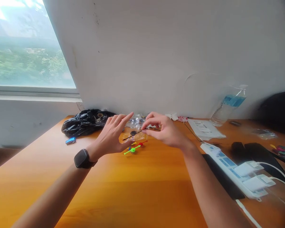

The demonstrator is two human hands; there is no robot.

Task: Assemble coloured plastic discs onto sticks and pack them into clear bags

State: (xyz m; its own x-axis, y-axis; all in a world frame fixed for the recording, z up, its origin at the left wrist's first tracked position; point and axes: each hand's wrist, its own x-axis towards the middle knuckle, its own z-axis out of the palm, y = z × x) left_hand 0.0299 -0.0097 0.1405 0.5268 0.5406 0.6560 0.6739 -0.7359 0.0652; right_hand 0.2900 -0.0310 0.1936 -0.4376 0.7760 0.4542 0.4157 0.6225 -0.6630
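Between finger and thumb, my right hand (pixel 165 130) pinches a thin black rod (pixel 132 136), whose free end slants down and left toward my left thumb. My left hand (pixel 113 134), a dark watch (pixel 82 158) on its wrist, is open with fingers stretched out. Whether its thumb touches the rod I cannot tell. Below the hands, a green arrow-shaped plastic piece (pixel 132 150) lies on the table, with a red arrow piece (pixel 141 144) just behind it. Bits of yellow and blue beside them are partly hidden by my left thumb. A small round black piece (pixel 133 133) rests behind the rod.
A black plastic bag (pixel 82 123) and small blue packet (pixel 70 141) sit at the left. Clear plastic wrapping (pixel 137 120) lies behind my hands. To the right are a white packet (pixel 206 129), a bottle (pixel 224 110) and a power strip (pixel 224 161) with plugged-in chargers.
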